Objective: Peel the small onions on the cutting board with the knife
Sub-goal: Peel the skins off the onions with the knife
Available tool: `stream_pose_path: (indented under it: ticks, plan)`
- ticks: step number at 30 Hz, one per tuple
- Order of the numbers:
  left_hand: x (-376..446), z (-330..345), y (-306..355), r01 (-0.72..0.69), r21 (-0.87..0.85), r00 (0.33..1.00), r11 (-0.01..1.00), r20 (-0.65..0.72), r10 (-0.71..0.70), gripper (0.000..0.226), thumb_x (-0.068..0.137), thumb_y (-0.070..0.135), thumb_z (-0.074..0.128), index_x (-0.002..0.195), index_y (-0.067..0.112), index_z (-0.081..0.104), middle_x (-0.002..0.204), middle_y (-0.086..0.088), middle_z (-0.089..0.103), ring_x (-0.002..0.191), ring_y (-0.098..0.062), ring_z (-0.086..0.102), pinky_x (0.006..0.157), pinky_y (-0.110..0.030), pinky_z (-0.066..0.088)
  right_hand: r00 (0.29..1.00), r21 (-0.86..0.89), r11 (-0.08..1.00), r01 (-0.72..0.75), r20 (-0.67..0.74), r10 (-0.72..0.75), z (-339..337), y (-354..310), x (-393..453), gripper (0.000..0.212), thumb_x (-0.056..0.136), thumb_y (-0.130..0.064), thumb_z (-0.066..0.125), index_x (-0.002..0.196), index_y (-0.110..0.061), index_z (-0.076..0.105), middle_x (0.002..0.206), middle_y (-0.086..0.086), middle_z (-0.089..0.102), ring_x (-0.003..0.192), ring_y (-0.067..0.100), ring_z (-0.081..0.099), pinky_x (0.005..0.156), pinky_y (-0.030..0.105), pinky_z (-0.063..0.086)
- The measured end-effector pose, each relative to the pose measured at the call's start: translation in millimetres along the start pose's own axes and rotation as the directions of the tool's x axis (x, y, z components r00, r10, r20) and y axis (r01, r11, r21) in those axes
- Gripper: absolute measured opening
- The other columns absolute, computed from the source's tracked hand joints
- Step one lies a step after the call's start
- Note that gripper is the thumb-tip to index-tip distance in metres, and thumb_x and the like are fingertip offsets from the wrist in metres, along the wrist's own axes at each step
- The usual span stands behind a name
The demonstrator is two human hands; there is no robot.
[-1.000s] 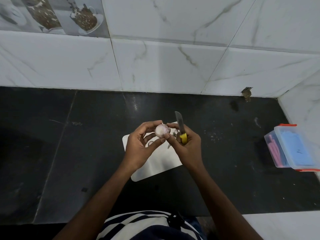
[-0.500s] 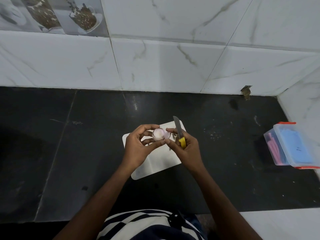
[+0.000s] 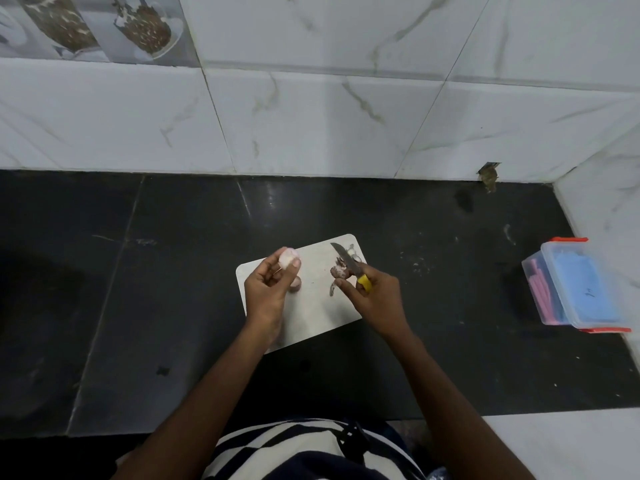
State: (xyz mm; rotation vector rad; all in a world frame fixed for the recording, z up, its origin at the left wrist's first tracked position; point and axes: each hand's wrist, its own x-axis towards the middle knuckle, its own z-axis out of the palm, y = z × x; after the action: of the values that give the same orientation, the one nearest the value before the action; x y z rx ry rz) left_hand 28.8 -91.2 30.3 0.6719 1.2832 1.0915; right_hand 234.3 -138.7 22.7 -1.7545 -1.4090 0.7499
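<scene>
Left grip (image 3: 266, 289) pinching a pale, peeled small onion (image 3: 288, 259) over the far-left corner of the white rectangular cutting board (image 3: 318, 306). Right grip (image 3: 374, 296) clenched on a yellow-handled knife (image 3: 349, 266), blade pointing away, well right of that onion. Unpeeled brown onion (image 3: 295, 285) just beneath the left, clearly nearer it.

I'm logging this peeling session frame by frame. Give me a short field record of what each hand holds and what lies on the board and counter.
left hand: holds a pale peeled onion at the fingertips, above the board
right hand: grips the knife by its yellow handle, blade pointing away from the person
cutting board: white, on the black counter
on board: brown onion skins by the blade; another small onion partly hidden behind the left hand
counter, right: clear plastic box with red clips
</scene>
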Motion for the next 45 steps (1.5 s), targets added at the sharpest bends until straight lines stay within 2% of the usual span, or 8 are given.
stream_pose_path:
  ticks: [9, 15, 18, 21, 25, 30, 35, 45]
  plan:
    - [4.3, 14.0, -10.9, 0.067, 0.223, 0.978, 0.972, 0.179, -0.108, 0.038, 0.090, 0.037, 0.087, 0.125, 0.024, 0.080, 0.123, 0.007, 0.081, 0.124, -0.011, 0.072, 0.111, -0.034, 0.054, 0.976, -0.545, 0.837, -0.050, 0.150, 0.156, -9.9, 43.7, 70.5, 0.038, 0.088, -0.064, 0.072, 0.111, -0.033, 0.077, 0.088, -0.006, 0.076, 0.085, 0.019, 0.073, 0.074, 0.035, 0.060]
    - [13.2, 25.4, -18.8, 0.204, 0.107, 0.955, 0.973, 0.196, -0.222, 0.039, 0.087, 0.027, 0.084, 0.124, 0.015, 0.077, 0.122, -0.002, 0.082, 0.121, -0.024, 0.075, 0.097, -0.030, 0.063, 0.955, 0.207, 0.978, -0.040, 0.295, -0.024, -24.4, 28.5, 50.5, 0.030, 0.084, -0.030, 0.092, 0.109, -0.038, 0.078, 0.108, 0.007, 0.079, 0.099, 0.016, 0.075, 0.085, 0.028, 0.059]
    - [13.0, 33.6, -21.8, 0.251, 0.071, 0.922, 0.965, 0.285, -0.261, 0.025, 0.103, 0.010, 0.068, 0.128, 0.007, 0.073, 0.118, -0.012, 0.082, 0.106, -0.024, 0.080, 0.089, -0.028, 0.065, 0.928, 0.202, 0.979, 0.031, 0.359, -0.104, -24.3, 23.5, 47.0, 0.045, 0.083, -0.028, 0.092, 0.124, -0.035, 0.076, 0.125, -0.007, 0.070, 0.117, 0.000, 0.065, 0.093, 0.009, 0.050]
    - [11.0, 41.5, -18.6, 0.310, 0.065, 0.889, 0.949, 0.335, -0.313, 0.028, 0.106, 0.011, 0.063, 0.133, 0.005, 0.070, 0.115, -0.017, 0.081, 0.097, -0.021, 0.081, 0.086, -0.029, 0.066, 0.941, 0.323, 0.946, -0.035, 0.329, -0.078, -25.6, 29.7, 48.2, 0.034, 0.085, -0.020, 0.091, 0.117, -0.018, 0.080, 0.115, -0.006, 0.077, 0.113, 0.009, 0.073, 0.095, 0.020, 0.056]
    - [9.8, 37.5, -19.3, -0.152, 0.417, 0.944, 0.896, 0.330, 0.006, 0.035, 0.100, 0.024, 0.077, 0.134, 0.026, 0.070, 0.131, 0.004, 0.076, 0.112, -0.018, 0.076, 0.088, -0.032, 0.066, 0.941, 0.384, 0.903, -0.195, 0.334, 0.061, -26.3, 33.1, 46.9, 0.020, 0.086, -0.021, 0.090, 0.104, -0.017, 0.082, 0.107, -0.005, 0.082, 0.105, 0.011, 0.077, 0.091, 0.027, 0.059]
    - [16.1, 30.1, -12.7, -0.679, 0.561, 0.729, 0.474, 0.592, 0.343, 0.048, 0.077, 0.039, 0.097, 0.117, 0.026, 0.076, 0.119, 0.010, 0.072, 0.100, -0.011, 0.069, 0.071, -0.015, 0.060, 0.884, 0.398, 0.862, -0.313, 0.454, 0.111, -29.4, 30.1, 45.2, 0.010, 0.100, -0.009, 0.073, 0.095, -0.017, 0.074, 0.064, -0.024, 0.071, 0.061, -0.011, 0.065, 0.055, 0.005, 0.047]
    - [22.1, 30.2, -13.2, -0.732, 0.569, 0.681, 0.376, 0.642, 0.353, 0.043, 0.075, 0.045, 0.096, 0.101, 0.023, 0.072, 0.100, 0.013, 0.068, 0.082, -0.009, 0.064, 0.064, -0.009, 0.051, 0.844, 0.408, 0.826, -0.388, 0.517, 0.142, -27.3, 23.8, 40.8, 0.006, 0.103, -0.014, 0.070, 0.105, -0.010, 0.074, 0.057, -0.020, 0.066, 0.050, -0.008, 0.059, 0.049, 0.006, 0.042]
    - [7.9, 8.9, -44.8, -0.624, 0.561, 0.768, 0.543, 0.568, 0.296, 0.035, 0.086, 0.025, 0.092, 0.095, 0.017, 0.058, 0.095, 0.004, 0.059, 0.083, -0.019, 0.063, 0.066, -0.025, 0.061, 0.724, 0.379, 0.689, -0.617, 0.617, 0.309, 9.4, 25.9, 25.1, 0.023, 0.100, -0.034, 0.074, 0.096, -0.012, 0.077, 0.055, -0.004, 0.043, 0.046, 0.008, 0.029, 0.046, 0.026, 0.021]
